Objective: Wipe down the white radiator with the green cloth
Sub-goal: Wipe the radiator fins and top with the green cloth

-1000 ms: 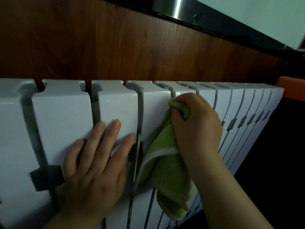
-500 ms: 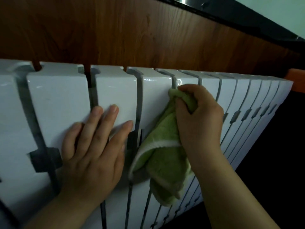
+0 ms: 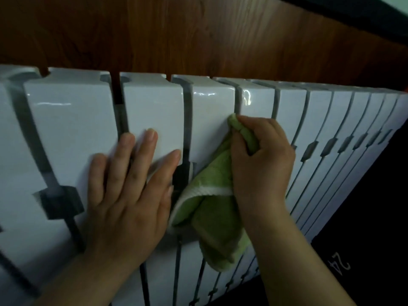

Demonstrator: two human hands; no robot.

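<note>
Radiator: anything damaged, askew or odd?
Nothing stands out. The white radiator looks intact, its fins evenly spaced. The right hand grips the green cloth against a fin; the left hand lies flat beside it.

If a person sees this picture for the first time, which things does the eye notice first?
First the green cloth, bunched in the right hand and pressed on the white radiator near the centre. Then the left hand, flat and open on the panels beside it, below the brown wood wall.
</note>
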